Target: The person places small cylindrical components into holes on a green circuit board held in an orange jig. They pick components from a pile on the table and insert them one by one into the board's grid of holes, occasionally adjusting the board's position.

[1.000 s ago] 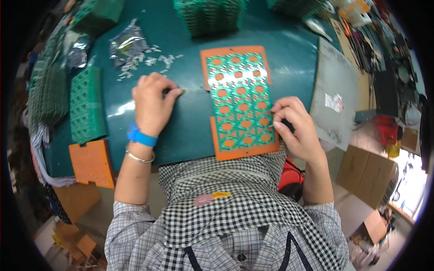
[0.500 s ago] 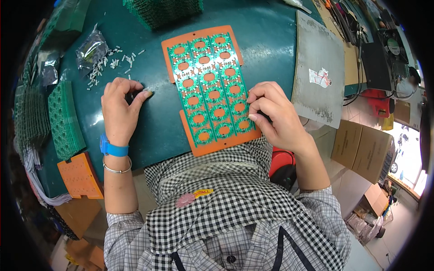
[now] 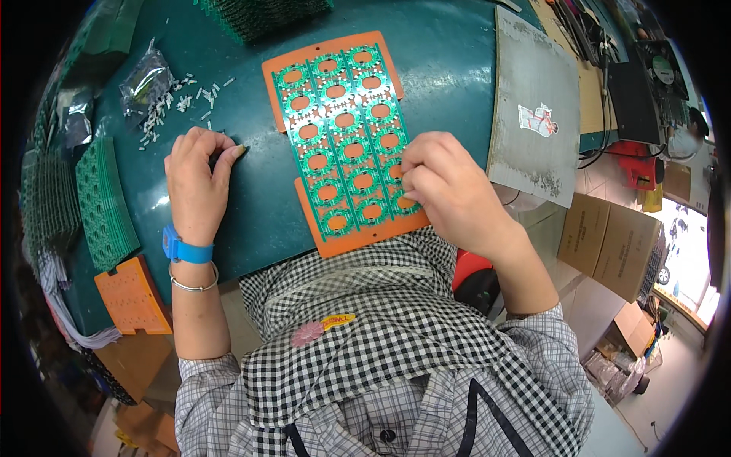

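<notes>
A panel of green printed circuit boards [image 3: 340, 107], three strips of ring-shaped boards, lies on an orange fixture plate [image 3: 335, 247] in front of me. My right hand [image 3: 453, 186] is over the panel's lower right edge, thumb and fingertips pinched together at one of the rings; anything between them is too small to make out. To the left of the plate, my left hand [image 3: 199, 175] rests on the green table, its thumb and forefinger pressed together. What that pinch holds, if anything, I cannot make out. Small white parts [image 3: 183, 103] lie scattered beyond my left hand.
A clear plastic bag [image 3: 147, 80] lies by the white parts. Stacks of green boards [image 3: 106, 206] stand at left, another stack [image 3: 263, 15] at the far side. A second orange plate [image 3: 133, 297] is at the left edge. A grey board [image 3: 533, 107] lies at right, near a cardboard box [image 3: 609, 244].
My right hand has moved slightly left, further over the panel's edge, and its fingers have drawn closer together. My left hand stays pinched in nearly the same place. The whole view has shifted slightly.
</notes>
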